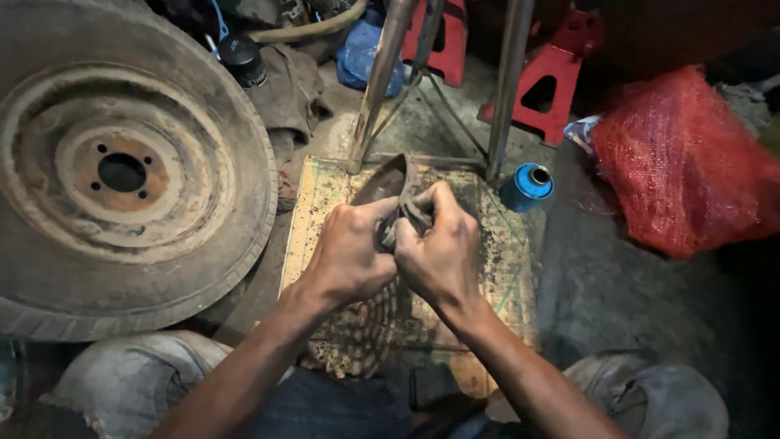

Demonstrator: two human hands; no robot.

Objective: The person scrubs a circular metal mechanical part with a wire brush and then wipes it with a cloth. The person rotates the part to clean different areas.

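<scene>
Both my hands meet over a dirty board (496, 268) on the floor. My left hand (349, 252) and my right hand (439, 252) are closed together around a curved, dark metal part (382, 183) that sticks up and away from my fingers. A greyish rag (414, 213) is pinched between my right fingers and the part. The lower end of the part is hidden inside my fists.
A large worn wheel with a rusty steel rim (122, 175) lies at the left. Two metal legs (508, 89) stand behind the board, with a blue can (528, 185), red jack stands (552, 85), a red mesh sack (691, 162) and a black bottle (242, 61) around.
</scene>
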